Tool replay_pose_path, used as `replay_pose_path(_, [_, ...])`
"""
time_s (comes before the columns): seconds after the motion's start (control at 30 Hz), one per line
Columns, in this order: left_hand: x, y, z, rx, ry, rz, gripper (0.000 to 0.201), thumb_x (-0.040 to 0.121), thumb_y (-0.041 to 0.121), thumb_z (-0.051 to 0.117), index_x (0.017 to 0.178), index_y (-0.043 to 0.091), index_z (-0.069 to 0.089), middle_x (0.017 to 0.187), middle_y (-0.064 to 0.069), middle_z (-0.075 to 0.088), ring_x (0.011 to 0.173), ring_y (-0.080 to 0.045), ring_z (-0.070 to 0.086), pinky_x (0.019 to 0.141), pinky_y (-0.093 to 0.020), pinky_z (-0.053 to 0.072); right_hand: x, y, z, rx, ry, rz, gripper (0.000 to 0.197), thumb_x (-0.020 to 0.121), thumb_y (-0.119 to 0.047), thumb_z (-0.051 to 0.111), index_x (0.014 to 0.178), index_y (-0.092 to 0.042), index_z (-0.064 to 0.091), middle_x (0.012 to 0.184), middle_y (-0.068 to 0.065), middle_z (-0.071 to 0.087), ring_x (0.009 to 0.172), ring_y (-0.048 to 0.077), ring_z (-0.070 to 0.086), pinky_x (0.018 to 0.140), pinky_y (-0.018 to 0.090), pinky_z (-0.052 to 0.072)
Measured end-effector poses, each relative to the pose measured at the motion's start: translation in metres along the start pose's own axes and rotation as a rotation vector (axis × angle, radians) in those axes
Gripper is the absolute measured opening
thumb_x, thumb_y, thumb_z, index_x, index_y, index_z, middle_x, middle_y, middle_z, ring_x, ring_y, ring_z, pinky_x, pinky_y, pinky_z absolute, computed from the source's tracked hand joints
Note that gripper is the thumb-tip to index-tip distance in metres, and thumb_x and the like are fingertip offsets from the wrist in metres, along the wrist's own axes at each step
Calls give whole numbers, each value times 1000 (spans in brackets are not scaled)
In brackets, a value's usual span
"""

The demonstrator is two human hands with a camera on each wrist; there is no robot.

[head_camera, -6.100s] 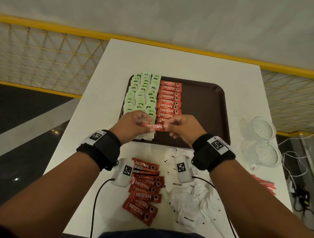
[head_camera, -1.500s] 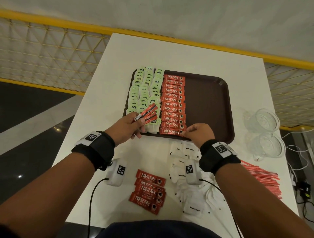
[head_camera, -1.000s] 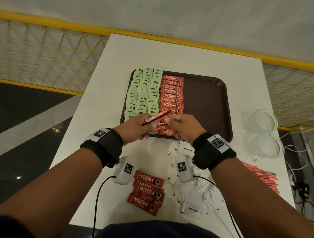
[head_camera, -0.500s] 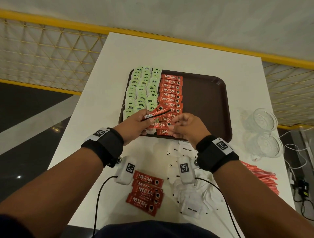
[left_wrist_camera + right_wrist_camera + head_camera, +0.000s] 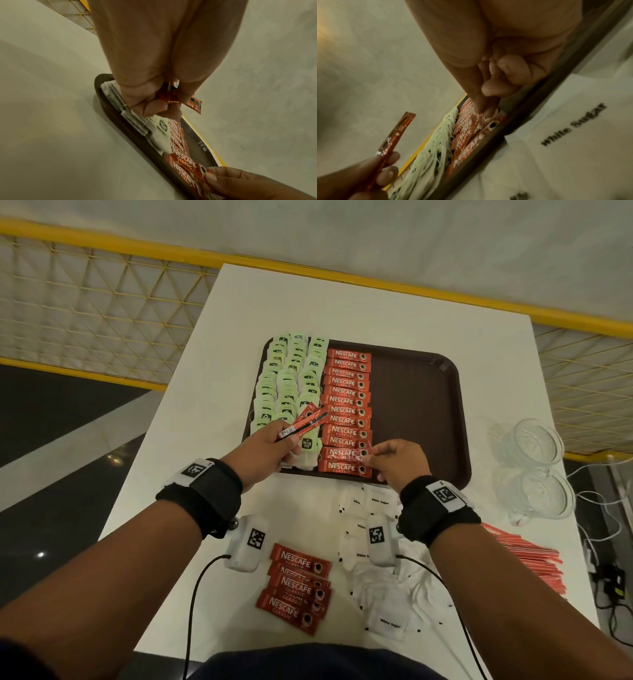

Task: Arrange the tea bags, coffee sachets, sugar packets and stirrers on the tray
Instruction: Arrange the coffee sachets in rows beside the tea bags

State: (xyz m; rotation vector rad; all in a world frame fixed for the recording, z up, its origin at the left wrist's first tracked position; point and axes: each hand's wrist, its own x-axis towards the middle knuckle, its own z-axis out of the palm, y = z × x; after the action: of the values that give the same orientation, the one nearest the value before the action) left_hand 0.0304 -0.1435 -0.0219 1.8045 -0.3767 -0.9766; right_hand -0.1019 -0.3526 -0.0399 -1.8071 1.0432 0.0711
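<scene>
A brown tray [image 5: 418, 412] holds rows of green tea bags [image 5: 287, 381] and, beside them, a column of red coffee sachets [image 5: 347, 405]. My left hand [image 5: 284, 436] hovers over the tray's near left corner and grips a few spare coffee sachets [image 5: 306, 421] that point up and away. In the left wrist view these sachets [image 5: 171, 94] are pinched between thumb and fingers. My right hand [image 5: 368, 455] pinches the right end of one coffee sachet [image 5: 342, 453] lying near the front of the column. That sachet [image 5: 481, 121] also shows under the fingertips in the right wrist view.
Loose coffee sachets [image 5: 298, 587] and white sugar packets [image 5: 387, 587] lie on the white table between my arms. Red stirrers [image 5: 524, 559] lie at the right edge, behind them two glass cups [image 5: 534, 446]. The tray's right half is bare. Cables hang off the right side.
My right hand took one sachet from the bundle in my left hand and brought it down onto the near end of the coffee column. The left hand drew back slightly to the left.
</scene>
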Motion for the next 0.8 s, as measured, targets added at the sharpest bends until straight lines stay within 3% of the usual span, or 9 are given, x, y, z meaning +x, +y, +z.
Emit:
replay_pose_path(0.1, [1, -1, 1, 33, -9, 3, 10, 104, 20, 44, 106, 15, 53, 89, 0, 64, 76, -13, 55, 66, -25, 43, 5, 4, 4, -130, 42, -22, 15, 81, -26, 77, 86, -18, 65, 87, -4, 67, 79, 10, 63, 67, 26, 53])
replay_pose_path(0.23, [2, 0, 1, 88, -18, 4, 17, 102, 21, 48, 113, 9, 54, 87, 1, 66, 72, -11, 54, 66, -28, 43, 5, 3, 3, -240, 97, -25, 30, 82, -35, 76, 98, -18, 57, 86, -6, 61, 78, 9, 59, 66, 24, 47])
replay_pose_path(0.3, [2, 1, 2, 102, -39, 8, 12, 101, 21, 51, 109, 12, 55, 86, 0, 67, 69, -10, 53, 66, -27, 44, 0, -7, 2, -278, 135, -95, 26, 87, -41, 68, 99, -22, 55, 85, -8, 58, 76, 5, 56, 65, 22, 43])
replay_pose_path(0.37, [2, 2, 3, 125, -70, 21, 9, 100, 19, 53, 108, 15, 54, 88, -2, 66, 67, -10, 51, 64, -26, 44, -6, -22, 3, -246, 78, -172, 25, 93, -47, 56, 94, -22, 59, 82, -7, 60, 72, 4, 56, 60, 19, 40])
replay_pose_path(0.43, [2, 4, 6, 166, -115, 35, 12, 99, 17, 56, 110, 16, 52, 90, -2, 64, 66, -9, 50, 62, -25, 43, -12, -40, 5, -82, -67, -174, 32, 97, -48, 49, 95, -19, 62, 77, -2, 65, 61, 7, 55, 55, 19, 41])
replay_pose_path(0.5, [2, 6, 9, 199, -149, 45, 14, 98, 19, 58, 110, 18, 52, 88, 4, 60, 63, -2, 50, 60, -20, 43, -16, -51, 7, 109, -197, -88, 34, 98, -46, 49, 100, -16, 64, 74, 3, 68, 48, 10, 48, 45, 21, 40])
replay_pose_path(0.6, [1, 8, 13, 202, -177, 36, 15, 98, 22, 60, 110, 21, 52, 89, 6, 60, 61, 2, 51, 58, -16, 43, -18, -54, 6, 245, -289, 25, 29, 99, -33, 52, 104, -8, 64, 74, 7, 68, 46, 11, 49, 40, 20, 37])
replay_pose_path(0.7, [0, 5, 12, 102, -226, 3, 20, 98, 27, 59, 115, 19, 52, 92, 3, 59, 64, -2, 47, 62, -21, 42, -20, -50, 3, 383, -324, 57, 21, 99, -17, 54, 108, 0, 63, 75, 8, 67, 56, 14, 58, 50, 22, 46])
replay_pose_path(0.8, [-3, 5, 10, -103, -243, -39, 31, 96, 38, 58, 114, 14, 51, 75, 7, 46, 60, -6, 36, 61, -23, 36, -21, -45, 1, 491, -348, 34, 17, 97, -8, 56, 109, 3, 60, 78, 11, 67, 64, 17, 64, 60, 25, 55])
